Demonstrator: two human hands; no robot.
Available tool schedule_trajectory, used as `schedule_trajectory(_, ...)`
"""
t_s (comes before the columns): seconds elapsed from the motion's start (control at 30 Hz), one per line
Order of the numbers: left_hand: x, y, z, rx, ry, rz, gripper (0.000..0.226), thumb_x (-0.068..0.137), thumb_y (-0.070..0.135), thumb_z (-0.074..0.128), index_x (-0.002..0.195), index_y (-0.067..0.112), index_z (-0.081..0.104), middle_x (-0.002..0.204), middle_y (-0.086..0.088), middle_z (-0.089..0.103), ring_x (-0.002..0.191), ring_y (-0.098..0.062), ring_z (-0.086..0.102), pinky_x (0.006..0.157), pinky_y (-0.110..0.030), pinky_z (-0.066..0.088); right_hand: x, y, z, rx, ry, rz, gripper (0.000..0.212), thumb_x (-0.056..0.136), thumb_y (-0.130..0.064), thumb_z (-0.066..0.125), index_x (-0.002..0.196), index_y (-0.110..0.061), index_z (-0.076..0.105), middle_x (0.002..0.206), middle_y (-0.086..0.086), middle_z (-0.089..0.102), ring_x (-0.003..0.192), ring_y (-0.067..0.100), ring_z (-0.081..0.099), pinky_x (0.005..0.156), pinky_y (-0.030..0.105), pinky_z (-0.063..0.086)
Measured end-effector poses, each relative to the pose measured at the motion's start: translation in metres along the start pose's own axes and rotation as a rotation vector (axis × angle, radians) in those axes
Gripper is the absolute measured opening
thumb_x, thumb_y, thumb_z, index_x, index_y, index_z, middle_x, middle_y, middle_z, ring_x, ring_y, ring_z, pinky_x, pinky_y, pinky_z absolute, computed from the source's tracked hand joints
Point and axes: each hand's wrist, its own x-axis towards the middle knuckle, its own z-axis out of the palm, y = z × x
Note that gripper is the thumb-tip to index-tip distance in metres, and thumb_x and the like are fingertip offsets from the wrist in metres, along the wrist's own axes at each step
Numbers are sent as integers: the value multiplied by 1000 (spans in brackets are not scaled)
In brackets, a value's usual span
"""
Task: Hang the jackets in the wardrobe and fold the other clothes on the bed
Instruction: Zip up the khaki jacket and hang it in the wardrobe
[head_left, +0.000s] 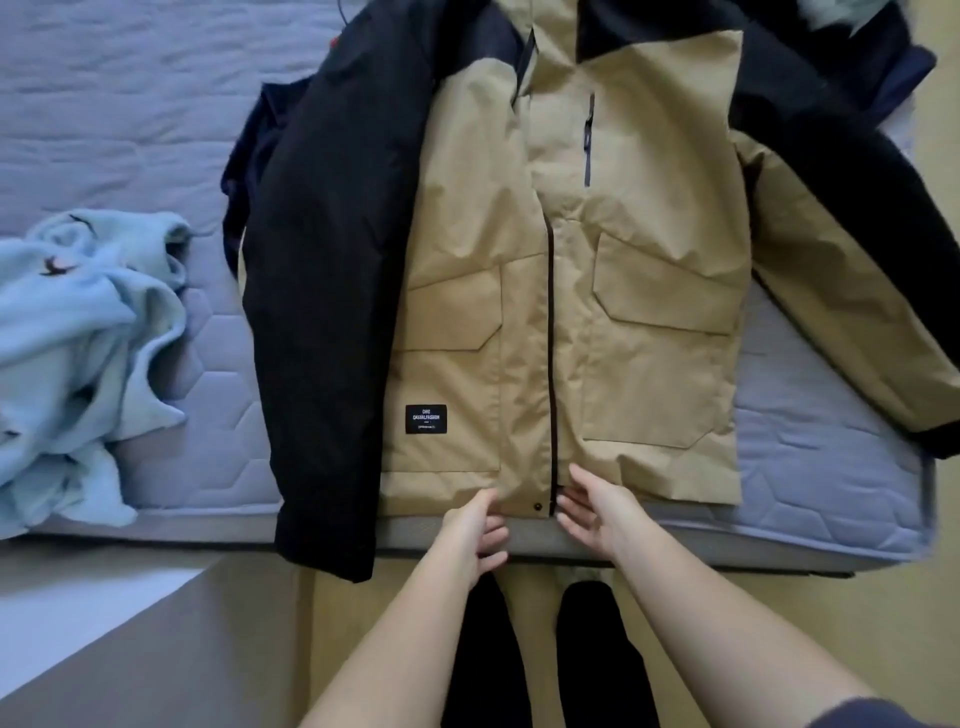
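A tan jacket (613, 291) with black sleeves and shoulders lies face up on the bed, its hem at the near edge of the mattress. My left hand (475, 535) pinches the hem just left of the dark front zipper, thumb on top of the fabric. My right hand (592, 512) is at the hem right of the zipper, fingers spread and lightly bent, touching the fabric. A dark navy garment (244, 156) lies partly under the jacket's left sleeve. A crumpled light-blue top (78, 332) sits at the left of the bed.
The quilted lilac mattress (810, 467) ends right in front of me. More dark clothing (893, 62) is piled at the far right corner. Below the edge are a tan floor (270, 597) and my dark trouser legs.
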Motion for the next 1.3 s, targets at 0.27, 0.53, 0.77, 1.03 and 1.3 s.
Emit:
schedule_trajectory(0.27, 13, -14, 13, -410, -4, -13, 34, 88, 22, 67, 117, 12, 53, 103, -9, 63, 79, -21, 63, 78, -39, 49, 6, 3, -7, 296, -8, -182, 19, 101, -23, 43, 116, -12, 48, 106, 10, 61, 81, 24, 62, 78, 42, 50)
schedule_trajectory(0.53, -21, -9, 7, -726, -340, 146, 30, 91, 34, 57, 107, 10, 64, 100, -9, 73, 78, -21, 71, 65, -30, 58, -20, -25, -32, 548, -89, -97, 25, 100, -32, 43, 114, -12, 52, 95, 6, 64, 81, 21, 61, 45, 32, 56)
schedule_trajectory(0.77, -22, -13, 33, -405, -211, 115, 7, 91, 3, 56, 86, 1, 61, 62, -5, 69, 44, -9, 59, 47, -22, 53, -27, -12, -25, 430, -259, -31, 8, 94, -7, 54, 91, -1, 59, 81, 10, 66, 69, 18, 60, 47, 21, 53)
schedule_trajectory(1.03, -33, -14, 21, -533, -376, 216, 19, 97, 10, 44, 100, 9, 63, 100, -6, 72, 97, -18, 65, 84, -37, 49, -41, -3, -41, -15, 75, -205, 25, 89, -18, 65, 104, -7, 48, 102, 12, 59, 101, 30, 61, 79, 37, 54)
schedule_trajectory(1.3, -44, 4, 4, -803, -358, 427, 22, 98, 12, 42, 107, 14, 62, 116, -4, 69, 110, -19, 64, 88, -42, 48, -38, 8, -18, -1233, 491, -1098, 36, 79, -34, 68, 105, -20, 49, 106, -1, 52, 105, 22, 51, 86, 37, 37)
